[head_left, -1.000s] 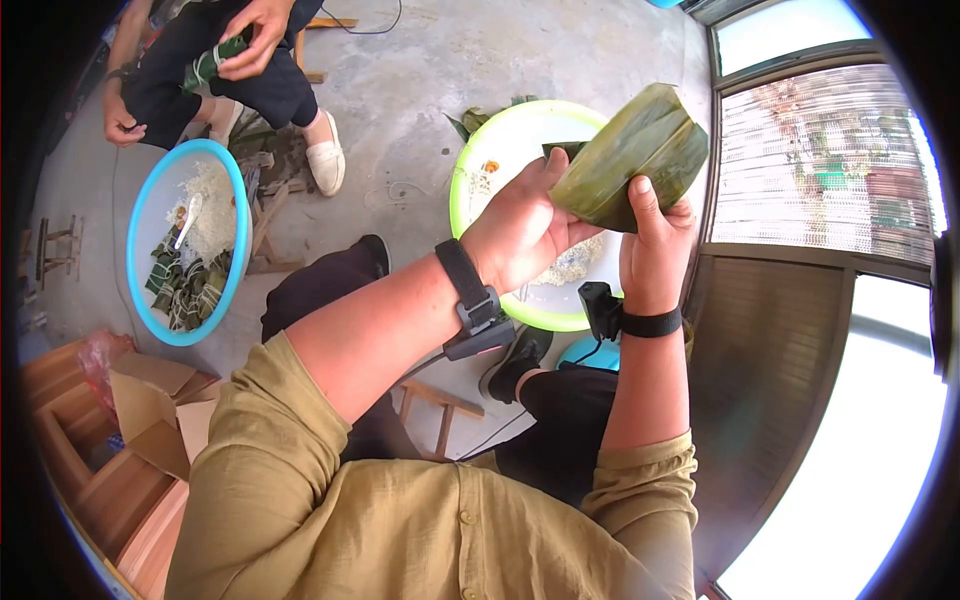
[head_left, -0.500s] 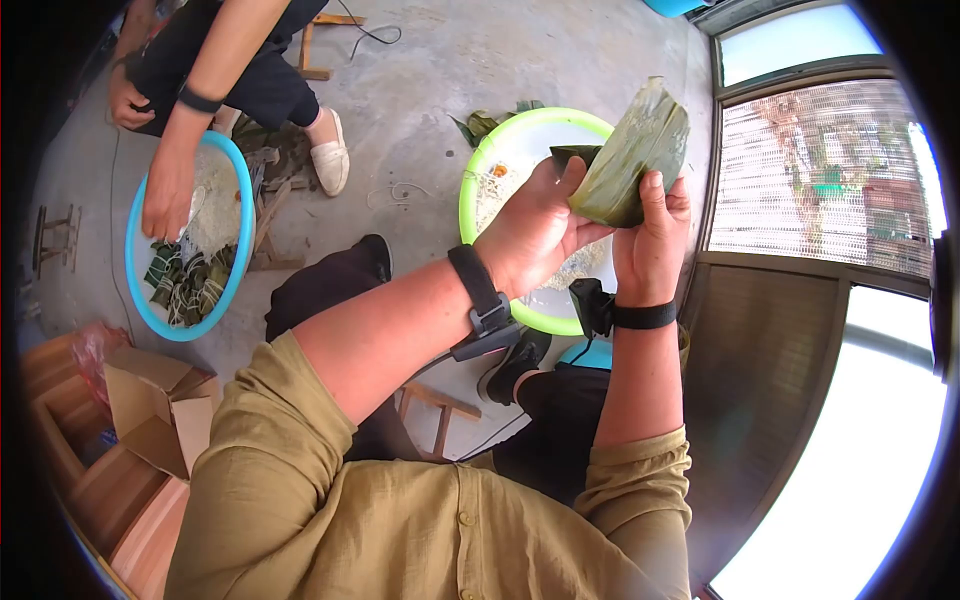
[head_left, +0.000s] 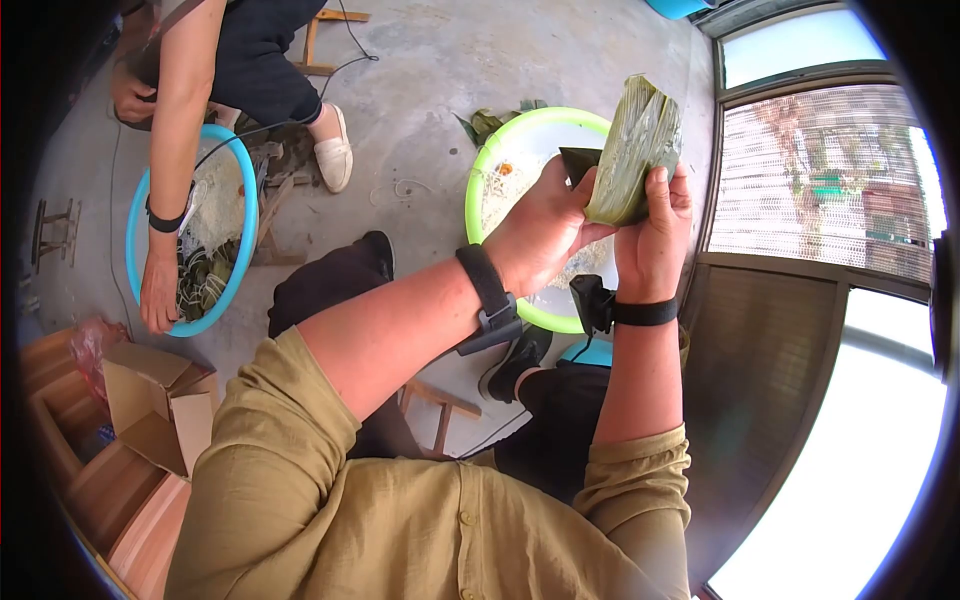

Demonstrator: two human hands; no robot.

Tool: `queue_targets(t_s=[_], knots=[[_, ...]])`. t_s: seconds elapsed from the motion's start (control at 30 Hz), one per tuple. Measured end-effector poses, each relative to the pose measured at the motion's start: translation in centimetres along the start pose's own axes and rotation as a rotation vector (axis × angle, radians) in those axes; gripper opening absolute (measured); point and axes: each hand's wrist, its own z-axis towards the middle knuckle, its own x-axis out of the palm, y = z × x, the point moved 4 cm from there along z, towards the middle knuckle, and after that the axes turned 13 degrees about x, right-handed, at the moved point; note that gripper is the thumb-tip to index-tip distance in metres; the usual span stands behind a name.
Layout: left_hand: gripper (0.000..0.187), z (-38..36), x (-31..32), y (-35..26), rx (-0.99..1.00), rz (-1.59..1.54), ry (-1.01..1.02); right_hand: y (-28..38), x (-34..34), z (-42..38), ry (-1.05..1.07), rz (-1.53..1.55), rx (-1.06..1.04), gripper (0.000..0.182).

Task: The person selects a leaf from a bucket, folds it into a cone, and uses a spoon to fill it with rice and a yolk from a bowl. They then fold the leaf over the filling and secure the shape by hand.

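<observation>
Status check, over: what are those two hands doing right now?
Left hand and right hand both gripping the folded leaf parcel. Parcel held above green basin. Nothing blocking; another person's hand reaches into the blue basin.

We see bare concrete floor (head_left: pixel 420 90) open between the blue basin (head_left: pixel 243 235) and the green basin (head_left: pixel 478 170), with only loose string lying there. At the blue basin's near rim another person's arm (head_left: pixel 175 150) reaches down across it, blocking that side. Our own knees (head_left: pixel 330 290) and a small wooden stool (head_left: pixel 435 410) crowd the floor beneath the green basin's near edge.
</observation>
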Motion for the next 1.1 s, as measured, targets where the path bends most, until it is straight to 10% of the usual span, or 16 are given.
queue_targets(t_s=[0.73, 0.83, 1.1], knots=[[0.041, -0.3, -0.4, -0.2, 0.047, 0.115, -0.046, -0.4, 1.4, -1.2, -0.247, -0.281, -0.134, 0.051], [0.041, -0.3, -0.9, -0.1, 0.043, 0.154, -0.066, 0.7, 1.7, -2.0, -0.538, -1.119, -0.453, 0.040], [0.039, -0.3, -0.7, -0.2, 0.207, 0.278, -0.089, -0.6, 2.0, -1.9, -0.284, -0.697, -0.192, 0.025]])
